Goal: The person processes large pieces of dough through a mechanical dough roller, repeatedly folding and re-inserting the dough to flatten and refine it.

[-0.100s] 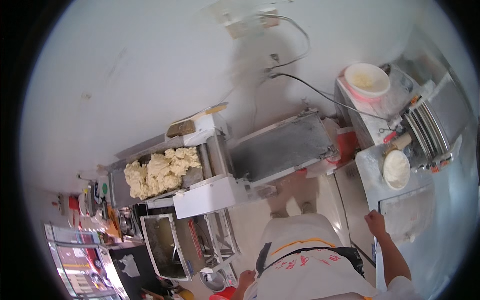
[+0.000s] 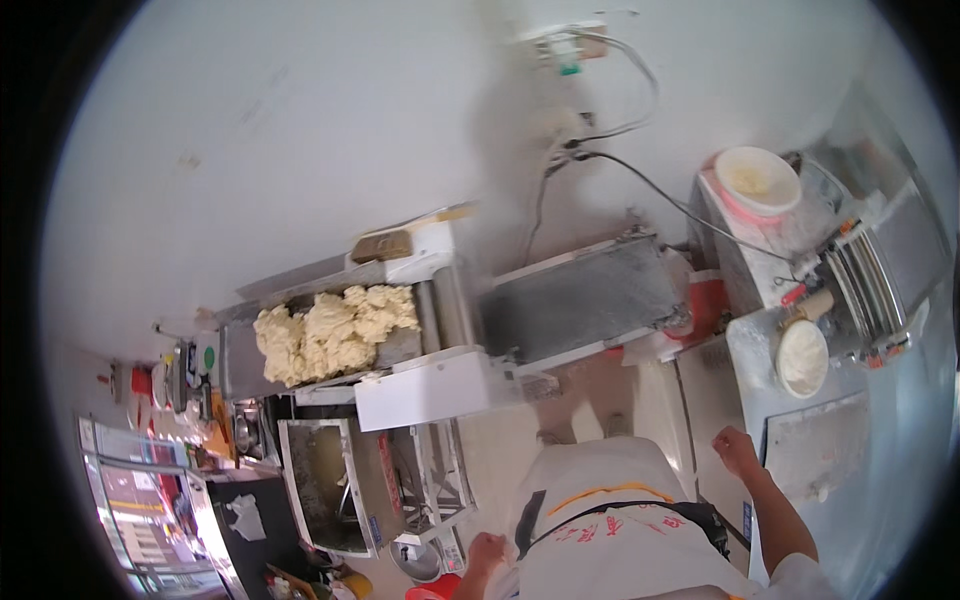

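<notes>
My right hand (image 2: 737, 452) is curled into a loose fist with nothing visible in it. It hangs in the air beside the left edge of the metal counter (image 2: 745, 350). Low at my left side is my left hand (image 2: 486, 550), its fingers curled in and nothing seen in them. A red container (image 2: 434, 588) sits just below that hand. Ahead on the left, a heap of pale crumbly dough (image 2: 335, 335) lies in the tray of a dough-rolling machine (image 2: 425, 393). A dark, flour-dusted conveyor belt (image 2: 580, 300) runs to the right from the machine.
On the right stand a white bowl of flour (image 2: 802, 358), a larger white bowl (image 2: 758, 182) and a machine with metal rollers (image 2: 868, 280). Dark cables (image 2: 660, 185) run down the wall. An open-topped metal bin (image 2: 325, 480) is below the dough machine. A red bucket (image 2: 708, 300) stands by the belt.
The view has turned a little, so the machines and bowls sit slightly further right. My right hand has shifted slightly left, off the counter edge. My left hand shows a little higher.
</notes>
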Motion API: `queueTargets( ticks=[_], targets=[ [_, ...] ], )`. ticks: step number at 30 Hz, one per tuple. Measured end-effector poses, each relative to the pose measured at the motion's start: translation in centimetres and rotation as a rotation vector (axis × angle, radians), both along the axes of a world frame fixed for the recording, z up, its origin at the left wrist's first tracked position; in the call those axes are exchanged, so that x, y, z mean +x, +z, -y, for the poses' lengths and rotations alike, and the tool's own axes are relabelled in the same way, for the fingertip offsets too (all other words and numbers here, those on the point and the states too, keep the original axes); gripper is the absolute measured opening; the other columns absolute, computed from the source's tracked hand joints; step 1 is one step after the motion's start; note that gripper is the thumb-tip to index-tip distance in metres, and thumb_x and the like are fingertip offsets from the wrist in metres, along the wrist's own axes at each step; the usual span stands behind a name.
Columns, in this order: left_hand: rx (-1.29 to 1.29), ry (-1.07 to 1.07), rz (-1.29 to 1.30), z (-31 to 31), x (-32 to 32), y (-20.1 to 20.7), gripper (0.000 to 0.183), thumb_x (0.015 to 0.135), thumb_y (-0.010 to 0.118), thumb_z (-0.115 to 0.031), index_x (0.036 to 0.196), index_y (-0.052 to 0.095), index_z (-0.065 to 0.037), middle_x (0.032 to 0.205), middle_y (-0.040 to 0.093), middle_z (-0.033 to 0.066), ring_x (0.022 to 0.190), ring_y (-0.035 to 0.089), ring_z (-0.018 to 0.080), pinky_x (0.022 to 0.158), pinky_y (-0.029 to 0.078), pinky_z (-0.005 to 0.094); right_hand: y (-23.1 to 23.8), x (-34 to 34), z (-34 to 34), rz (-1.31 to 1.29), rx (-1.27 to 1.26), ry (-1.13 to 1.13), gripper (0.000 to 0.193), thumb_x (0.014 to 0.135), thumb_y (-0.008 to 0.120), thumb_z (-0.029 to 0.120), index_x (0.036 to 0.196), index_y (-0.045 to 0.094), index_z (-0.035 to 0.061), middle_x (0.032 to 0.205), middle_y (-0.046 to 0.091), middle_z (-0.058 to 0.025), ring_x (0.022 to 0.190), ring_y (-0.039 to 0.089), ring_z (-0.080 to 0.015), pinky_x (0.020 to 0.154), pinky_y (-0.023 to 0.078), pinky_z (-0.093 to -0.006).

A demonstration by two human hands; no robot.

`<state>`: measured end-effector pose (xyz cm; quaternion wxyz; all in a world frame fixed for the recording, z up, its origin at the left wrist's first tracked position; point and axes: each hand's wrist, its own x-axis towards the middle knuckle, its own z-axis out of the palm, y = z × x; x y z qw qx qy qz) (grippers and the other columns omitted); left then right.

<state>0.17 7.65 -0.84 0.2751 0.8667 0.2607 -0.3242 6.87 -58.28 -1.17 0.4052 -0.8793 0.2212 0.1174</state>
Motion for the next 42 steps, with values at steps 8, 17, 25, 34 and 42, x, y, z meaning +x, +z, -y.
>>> queueTargets(
  ticks=[8,17,25,34,42],
  targets=[
    [0.213,0.391,0.813,-8.1,24.1,10.2,0.015,0.094,0.069,-0.013,0.083,0.065,-0.004,0.075,0.061,0.0057,0.072,0.058,0.0196,0.071,0.053,0.0360,8.2,13.9,-7.1,-0.006,-0.094,0.322,0.029,0.092,0.072,0.029,0.105,0.070,0.0035,0.096,0.073,-0.0193,0.091,0.071,-0.0402,0.079,0.056,-0.0473],
    [0.608,0.091,1.195,-29.6,54.6,20.4,0.047,0.104,0.060,-0.033,0.137,0.055,0.000,0.134,0.054,0.0230,0.126,0.052,0.0410,0.107,0.042,0.0530,29.6,48.2,-10.2,1.061,-0.599,0.198,0.042,0.087,0.076,0.009,0.126,0.060,0.0039,0.122,0.061,-0.0183,0.114,0.059,-0.0396,0.098,0.050,-0.0466],
    [0.513,0.139,0.698,-38.1,60.9,15.0,0.086,0.104,0.055,-0.055,0.164,0.026,-0.001,0.170,0.025,0.0215,0.158,0.019,0.0382,0.126,0.023,0.0504,34.8,63.0,-10.1,1.203,-1.000,0.301,0.048,0.073,0.077,0.004,0.117,0.057,0.0043,0.117,0.056,-0.0158,0.111,0.058,-0.0377,0.094,0.051,-0.0472],
    [-0.138,0.510,0.788,-35.5,61.0,18.4,0.108,0.091,0.076,-0.054,0.166,0.020,-0.001,0.164,0.035,0.0212,0.147,0.042,0.0347,0.116,0.039,0.0456,39.4,62.2,-6.9,1.068,-0.957,0.560,0.033,0.078,0.082,0.009,0.109,0.069,0.0073,0.101,0.065,-0.0085,0.096,0.065,-0.0313,0.082,0.056,-0.0412],
    [-0.132,0.532,0.680,-34.4,60.1,19.7,0.113,0.086,0.080,-0.056,0.164,0.024,0.002,0.160,0.041,0.0214,0.139,0.050,0.0330,0.113,0.041,0.0432,27.4,55.1,-30.3,0.921,0.028,0.481,0.020,0.095,0.073,0.018,0.112,0.070,0.0081,0.110,0.070,-0.0109,0.106,0.065,-0.0266,0.096,0.053,-0.0399]
  ],
)
